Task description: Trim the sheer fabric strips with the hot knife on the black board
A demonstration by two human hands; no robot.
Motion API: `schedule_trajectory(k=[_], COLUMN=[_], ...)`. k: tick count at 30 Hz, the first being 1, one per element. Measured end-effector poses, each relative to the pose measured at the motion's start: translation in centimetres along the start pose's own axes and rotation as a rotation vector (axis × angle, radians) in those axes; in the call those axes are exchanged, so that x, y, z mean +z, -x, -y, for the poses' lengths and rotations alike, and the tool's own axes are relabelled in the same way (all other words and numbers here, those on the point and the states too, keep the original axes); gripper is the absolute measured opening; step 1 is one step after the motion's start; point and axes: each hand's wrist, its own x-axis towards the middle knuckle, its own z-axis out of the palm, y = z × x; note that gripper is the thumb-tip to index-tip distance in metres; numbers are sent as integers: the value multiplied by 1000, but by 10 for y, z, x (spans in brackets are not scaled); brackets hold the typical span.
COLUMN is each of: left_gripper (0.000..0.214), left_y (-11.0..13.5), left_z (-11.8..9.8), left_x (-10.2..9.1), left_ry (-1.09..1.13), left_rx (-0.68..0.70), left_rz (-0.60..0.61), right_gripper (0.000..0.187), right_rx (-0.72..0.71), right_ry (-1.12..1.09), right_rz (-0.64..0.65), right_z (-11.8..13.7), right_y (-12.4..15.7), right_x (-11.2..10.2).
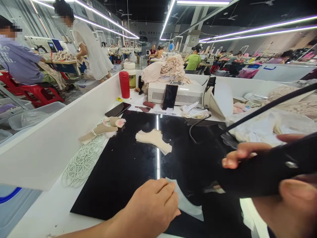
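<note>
My left hand is over the near part of the glossy black board, fingers closed on the edge of a curved, translucent pale piece. The rest of that piece extends to the right of my fingers. In my right hand is a bulky black handheld tool, its fingers wrapped over the far side and its thumb on the near side. Motion blurs the tool, so its exact kind is unclear. Further back on the board lies a small stack of cream fabric cutouts.
Pale green cord lies coiled left of the board. A phone, a red bottle and a white vented machine topped with fabric stand behind. A black cable crosses at right. Co-workers are beyond the white partition.
</note>
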Motion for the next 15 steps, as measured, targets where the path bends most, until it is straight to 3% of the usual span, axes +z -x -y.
schedule_trajectory(k=[3, 5, 8, 15], left_gripper=[28, 28, 28, 26], left_y=[1, 1, 1, 0], left_z=[-1, -1, -1, -1], left_x=[4, 6, 5, 2], left_ry=[16, 15, 5, 1], left_rx=[-21, -25, -20, -22], left_rz=[-18, -19, -19, -32], right_gripper=[48, 47, 44, 39], right_rx=[-5, -26, -59, -85], right_ry=[-119, -161, -164, -134], right_rz=[11, 4, 2, 17], right_z=[3, -2, -15, -27], right_y=[17, 19, 18, 20], right_x=[48, 64, 72, 68])
